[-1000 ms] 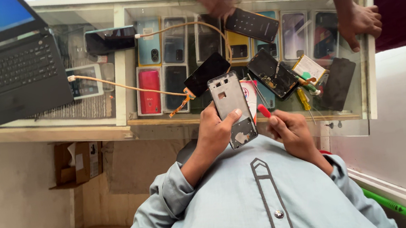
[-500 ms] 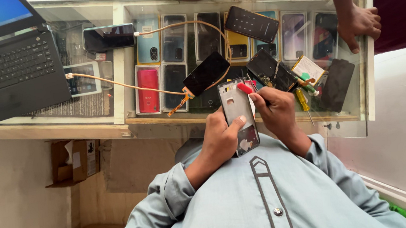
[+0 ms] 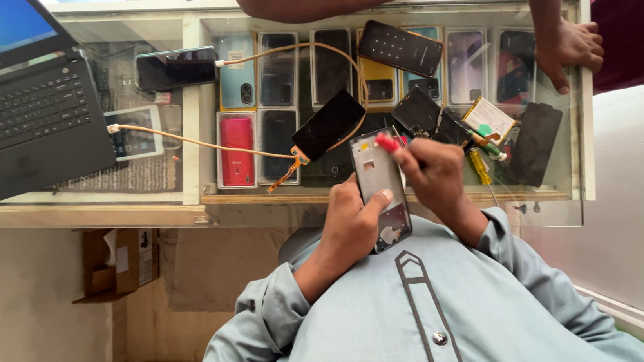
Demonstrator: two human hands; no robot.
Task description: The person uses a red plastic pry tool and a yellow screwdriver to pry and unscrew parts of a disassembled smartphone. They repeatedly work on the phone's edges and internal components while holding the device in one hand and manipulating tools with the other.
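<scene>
- The left hand [image 3: 350, 229] is clenched around an opened phone frame [image 3: 382, 187], thumb laid across its face and fingers wrapped behind. It holds the frame upright against the chest, just short of the desk [image 3: 104, 210] edge.
- The right hand [image 3: 435, 174] pinches a red-handled screwdriver [image 3: 388, 143] at the frame's upper right corner, its tip touching or nearly touching the frame. The wrist is bent inward and the forearm comes up from the lower right.
- The frame looks light, thin and stiff, with bare parts exposed inside, so I judge it fragile. The long side edges, where the left grip already sits, seem the safest hold.
- Just beyond the right grip, a yellow-handled screwdriver [image 3: 480, 167], dark phone parts and a small battery pack [image 3: 489, 118] lie on the glass.
- Beyond the left grip, a black phone [image 3: 328, 124] rests tilted on an orange cable [image 3: 200, 141].
- Farther left sits a black laptop [image 3: 13, 116]; rows of phones show under the glass.
- At the far edge, another person's hand [image 3: 573, 47] rests on the desk.
</scene>
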